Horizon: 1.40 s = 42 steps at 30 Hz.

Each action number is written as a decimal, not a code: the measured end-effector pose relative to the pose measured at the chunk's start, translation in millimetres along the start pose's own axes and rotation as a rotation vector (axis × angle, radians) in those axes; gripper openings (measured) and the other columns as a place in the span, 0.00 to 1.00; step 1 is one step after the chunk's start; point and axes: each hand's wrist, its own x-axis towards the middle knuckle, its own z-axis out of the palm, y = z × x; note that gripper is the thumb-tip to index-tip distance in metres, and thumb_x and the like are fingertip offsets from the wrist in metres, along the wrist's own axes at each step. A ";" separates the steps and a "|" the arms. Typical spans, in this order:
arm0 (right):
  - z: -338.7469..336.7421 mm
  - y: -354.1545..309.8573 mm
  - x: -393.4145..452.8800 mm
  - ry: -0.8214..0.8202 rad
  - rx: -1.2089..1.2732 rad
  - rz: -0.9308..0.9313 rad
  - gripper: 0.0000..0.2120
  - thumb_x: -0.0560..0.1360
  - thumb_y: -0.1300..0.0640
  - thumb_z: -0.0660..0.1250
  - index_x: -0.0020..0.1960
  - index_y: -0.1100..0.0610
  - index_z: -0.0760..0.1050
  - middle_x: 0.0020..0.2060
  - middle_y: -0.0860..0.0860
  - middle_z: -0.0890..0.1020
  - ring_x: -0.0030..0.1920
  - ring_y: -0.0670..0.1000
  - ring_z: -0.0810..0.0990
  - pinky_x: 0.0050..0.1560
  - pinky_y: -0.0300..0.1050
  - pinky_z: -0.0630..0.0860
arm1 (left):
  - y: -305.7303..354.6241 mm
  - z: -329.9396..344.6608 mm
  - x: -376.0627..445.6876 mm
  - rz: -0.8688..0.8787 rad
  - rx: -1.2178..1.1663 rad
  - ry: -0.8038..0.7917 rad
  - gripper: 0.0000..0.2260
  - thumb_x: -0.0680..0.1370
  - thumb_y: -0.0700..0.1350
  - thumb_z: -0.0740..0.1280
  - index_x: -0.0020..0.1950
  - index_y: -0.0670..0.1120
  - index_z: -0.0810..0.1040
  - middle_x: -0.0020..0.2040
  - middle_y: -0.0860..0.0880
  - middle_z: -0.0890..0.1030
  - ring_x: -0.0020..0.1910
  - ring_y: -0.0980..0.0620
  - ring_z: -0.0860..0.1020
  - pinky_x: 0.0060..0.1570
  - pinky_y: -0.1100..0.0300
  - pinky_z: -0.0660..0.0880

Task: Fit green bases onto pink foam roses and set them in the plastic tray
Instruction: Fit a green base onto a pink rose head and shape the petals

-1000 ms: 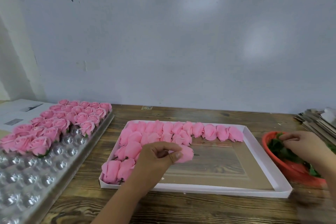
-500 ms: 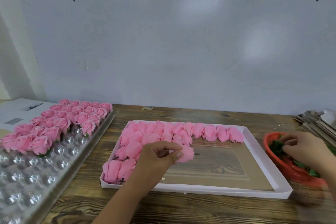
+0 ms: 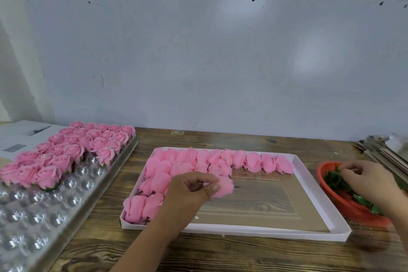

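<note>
My left hand (image 3: 187, 190) grips a pink foam rose (image 3: 224, 186) above the white cardboard box (image 3: 306, 174), which holds several more loose pink roses (image 3: 220, 159) along its far and left sides. My right hand (image 3: 371, 180) reaches into the red basket (image 3: 351, 207) of green bases (image 3: 335, 181), fingers pinching at one. The clear plastic tray (image 3: 44, 212) lies at the left, its far cells filled with finished roses (image 3: 72, 150).
A wooden table (image 3: 242, 254) carries everything. A stack of flat cardboard pieces (image 3: 384, 150) sits at the far right behind the basket. Printed papers (image 3: 19, 137) lie at the far left. A pale wall rises close behind the table.
My right hand has shifted slightly within the red basket, its fingers closing on a green base. My left hand stays in place holding the rose.
</note>
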 end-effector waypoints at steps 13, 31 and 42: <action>9.7 3.1 -1.1 -0.027 -0.039 0.032 0.10 0.71 0.66 0.67 0.48 0.53 0.79 0.49 0.56 0.82 0.36 0.54 0.79 0.32 0.41 0.68 | -0.2 0.0 0.5 -0.002 -0.014 -0.004 0.12 0.73 0.38 0.76 0.42 0.56 0.88 0.44 0.51 0.88 0.43 0.57 0.84 0.42 0.63 0.80; 16.9 22.4 4.2 -0.041 -0.389 -0.041 0.20 0.73 0.51 0.72 0.62 0.56 0.76 0.59 0.59 0.80 0.55 0.60 0.78 0.56 0.58 0.77 | 0.9 -0.9 -0.4 -0.002 -0.013 -0.014 0.11 0.74 0.37 0.75 0.44 0.55 0.88 0.45 0.51 0.88 0.43 0.57 0.84 0.43 0.62 0.80; 23.0 -0.6 12.6 -0.279 -0.372 -0.136 0.24 0.75 0.66 0.60 0.69 0.53 0.69 0.49 0.54 0.84 0.39 0.49 0.79 0.40 0.45 0.74 | 0.4 0.3 0.2 -0.028 -0.068 0.000 0.11 0.73 0.35 0.75 0.41 0.52 0.88 0.45 0.49 0.88 0.43 0.56 0.85 0.41 0.62 0.81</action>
